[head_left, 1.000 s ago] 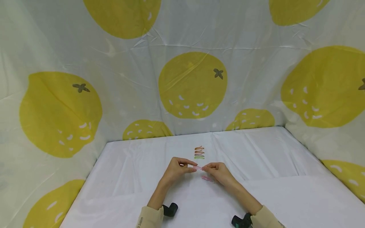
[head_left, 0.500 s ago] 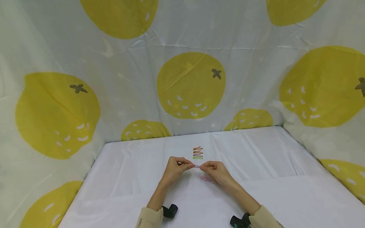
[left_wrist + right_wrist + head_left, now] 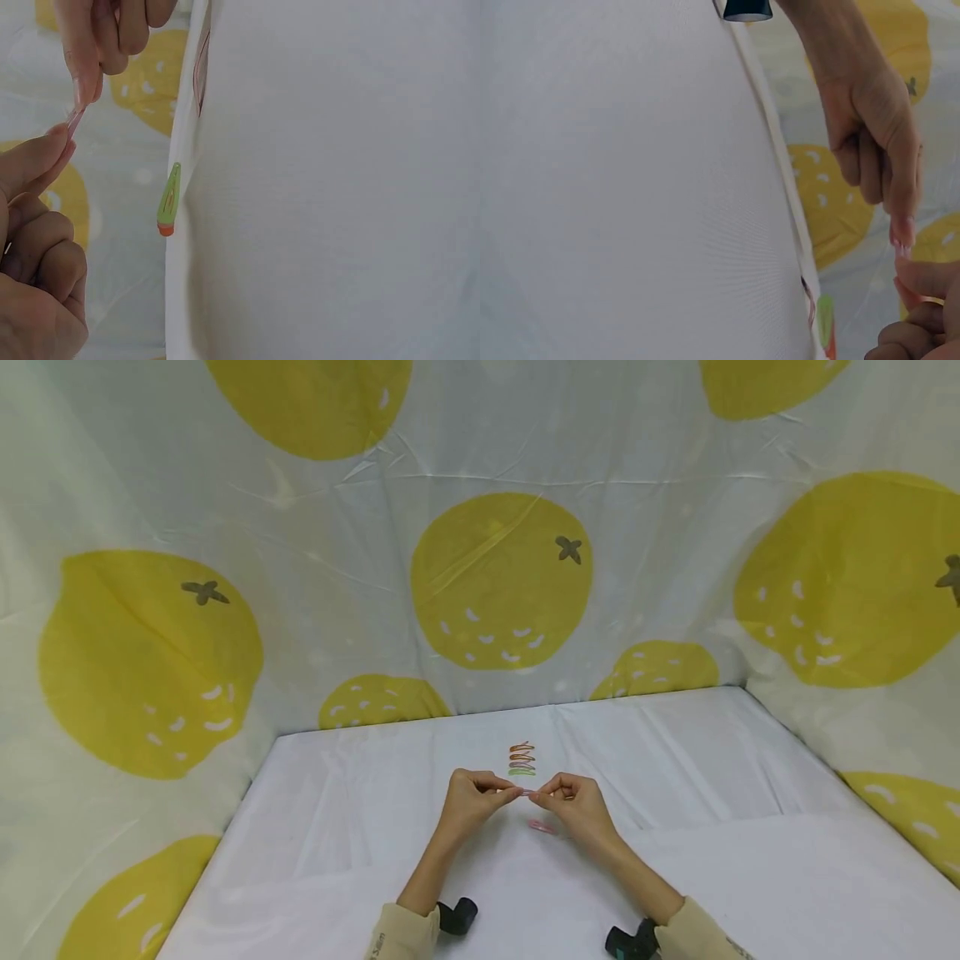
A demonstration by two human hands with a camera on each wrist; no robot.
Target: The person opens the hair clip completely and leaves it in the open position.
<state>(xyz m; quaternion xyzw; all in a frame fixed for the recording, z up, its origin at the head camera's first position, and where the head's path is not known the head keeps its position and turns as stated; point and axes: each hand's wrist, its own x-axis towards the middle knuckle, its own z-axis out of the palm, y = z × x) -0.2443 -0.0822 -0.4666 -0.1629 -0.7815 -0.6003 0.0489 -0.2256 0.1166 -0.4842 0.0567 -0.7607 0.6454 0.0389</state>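
Between the fingertips of both hands is a small pink-purple snap hair clip [image 3: 527,792], held above the white table. My left hand [image 3: 467,800] pinches one end with thumb and forefinger. The other end is pinched the same way by my right hand [image 3: 581,806]. Fingertips cover most of the clip, and a thin strip shows in the left wrist view. Below the right hand, another pink hair clip [image 3: 542,827] lies on the cloth. Farther back lies a column of hair clips [image 3: 522,758], orange, pinkish and green; the green hair clip [image 3: 169,199] is nearest.
White cloth covers the tabletop [image 3: 360,827], with folds running across it. A lemon-print curtain [image 3: 660,560] hangs behind the table and along both sides. Black wrist cameras [image 3: 458,916] sit by the beige sleeve cuffs [image 3: 405,932].
Both hands have risen slightly and stay close together. The held hair clip has tilted and shows as a thinner strip. The hair clips on the table lie as before.
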